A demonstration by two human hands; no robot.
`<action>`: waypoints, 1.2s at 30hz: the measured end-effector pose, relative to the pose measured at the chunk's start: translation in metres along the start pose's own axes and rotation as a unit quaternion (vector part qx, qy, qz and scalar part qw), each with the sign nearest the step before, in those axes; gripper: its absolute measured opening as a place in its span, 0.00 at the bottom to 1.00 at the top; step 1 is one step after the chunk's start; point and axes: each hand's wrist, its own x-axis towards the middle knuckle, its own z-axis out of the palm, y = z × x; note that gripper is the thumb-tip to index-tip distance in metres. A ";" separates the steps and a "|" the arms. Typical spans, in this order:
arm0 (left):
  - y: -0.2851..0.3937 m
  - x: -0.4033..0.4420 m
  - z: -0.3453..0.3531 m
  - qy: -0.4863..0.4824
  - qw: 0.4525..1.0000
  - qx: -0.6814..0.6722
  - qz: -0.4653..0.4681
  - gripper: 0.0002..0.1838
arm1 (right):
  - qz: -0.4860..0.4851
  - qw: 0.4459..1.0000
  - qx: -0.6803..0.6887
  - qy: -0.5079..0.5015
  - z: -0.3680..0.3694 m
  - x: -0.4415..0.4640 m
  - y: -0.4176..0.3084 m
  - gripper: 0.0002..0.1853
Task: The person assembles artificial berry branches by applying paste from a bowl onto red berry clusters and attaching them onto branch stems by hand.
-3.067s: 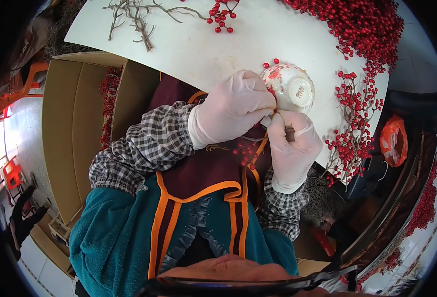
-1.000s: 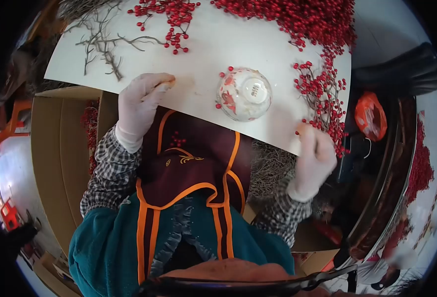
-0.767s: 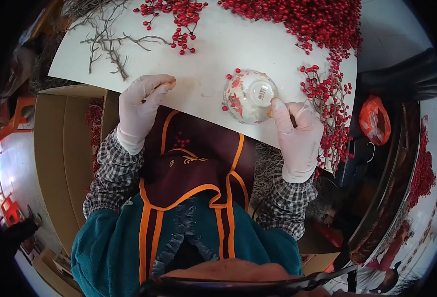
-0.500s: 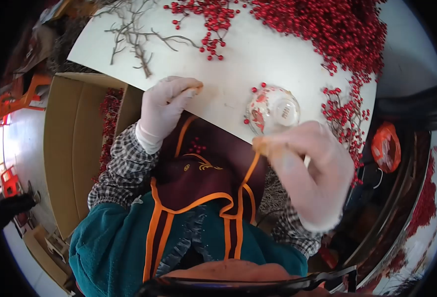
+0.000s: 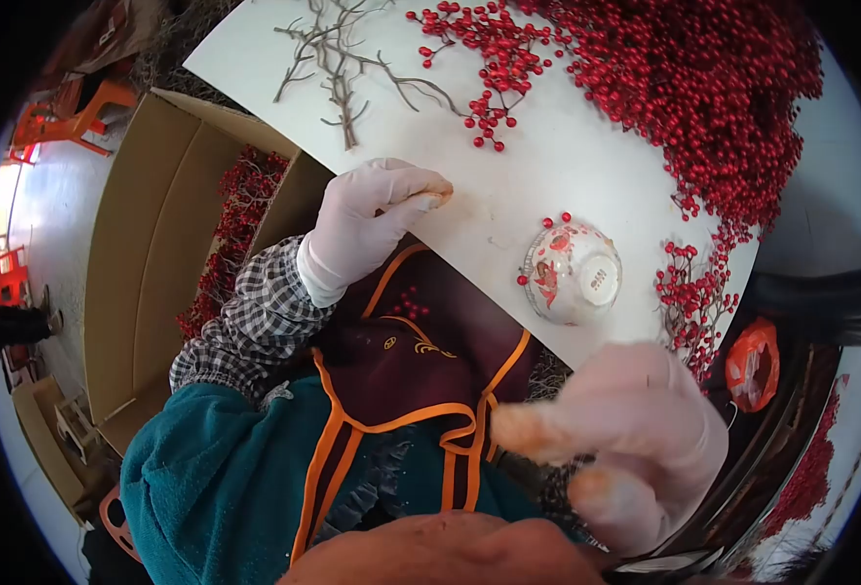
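Observation:
My left hand (image 5: 372, 219), in a white glove with orange-stained fingertips, is pinched closed over the table's near left edge. Whatever sits between its fingertips, if anything, is too small to make out. Nearer to me on the right, my gloved right hand (image 5: 635, 439) has its thumb and forefinger apart, with nothing seen between them. An upside-down patterned bowl (image 5: 574, 273) rests on the white table (image 5: 430, 210) between the hands, with a few loose red berries (image 5: 566, 217) beside it. Bare brown twigs (image 5: 343, 83) lie beyond my left hand.
A large heap of red berry sprigs (image 5: 693, 88) covers the table's far right. Left of the table stands an open cardboard box (image 5: 143, 253) with berry sprigs (image 5: 240, 214) inside. A maroon apron (image 5: 391, 375) with several berries on it covers my lap. An orange plastic bag (image 5: 752, 366) hangs at right.
My right hand has drawn back toward me and its thumb and forefinger have parted. My left hand stays pinched near the table edge. The whole view has shifted and turned slightly.

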 end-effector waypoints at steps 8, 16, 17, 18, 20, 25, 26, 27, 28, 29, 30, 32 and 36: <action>0.000 0.000 -0.003 0.003 1.000 -0.003 0.007 0.07 | 0.053 0.983 0.142 -0.103 -0.012 0.002 0.008 0.18; 0.004 -0.005 0.005 0.000 0.998 -0.019 -0.065 0.07 | 0.162 0.979 0.121 -0.005 -0.005 0.000 -0.005 0.18; 0.002 -0.006 0.006 -0.002 0.996 -0.045 -0.072 0.07 | 0.163 0.977 0.125 -0.060 -0.013 0.002 -0.002 0.18; 0.002 -0.006 0.007 -0.004 0.997 -0.041 -0.072 0.07 | 0.162 0.972 0.128 -0.114 -0.022 0.005 0.000 0.18; 0.001 -0.005 0.008 -0.011 0.997 -0.034 -0.073 0.07 | 0.163 0.966 0.145 -0.139 -0.023 0.009 0.007 0.17; 0.001 -0.006 0.009 -0.004 0.995 -0.061 -0.082 0.07 | 0.125 0.977 0.152 -0.079 -0.016 0.007 0.017 0.14; 0.001 -0.007 0.009 -0.002 0.993 -0.066 -0.093 0.07 | 0.115 0.981 0.147 -0.057 -0.012 0.006 0.018 0.14; 0.000 -0.007 0.010 -0.002 0.992 -0.070 -0.103 0.07 | 0.106 0.983 0.144 -0.040 -0.011 0.006 0.018 0.13; 0.000 -0.007 0.010 0.001 0.991 -0.076 -0.111 0.07 | 0.099 0.985 0.139 -0.027 -0.009 0.005 0.018 0.13; 0.002 -0.007 0.010 -0.003 0.992 -0.058 -0.111 0.08 | 0.093 0.987 0.132 -0.016 -0.009 0.006 0.019 0.13; 0.003 -0.007 0.010 -0.007 0.993 -0.040 -0.113 0.08 | 0.088 0.988 0.130 -0.006 -0.007 0.004 0.021 0.13; 0.001 -0.005 0.012 -0.013 0.993 -0.034 -0.110 0.08 | 0.078 0.990 0.119 0.007 -0.005 0.004 0.024 0.13; 0.003 -0.001 0.007 -0.024 0.997 0.019 -0.064 0.08 | 0.038 0.995 0.081 0.052 -0.004 0.005 0.029 0.13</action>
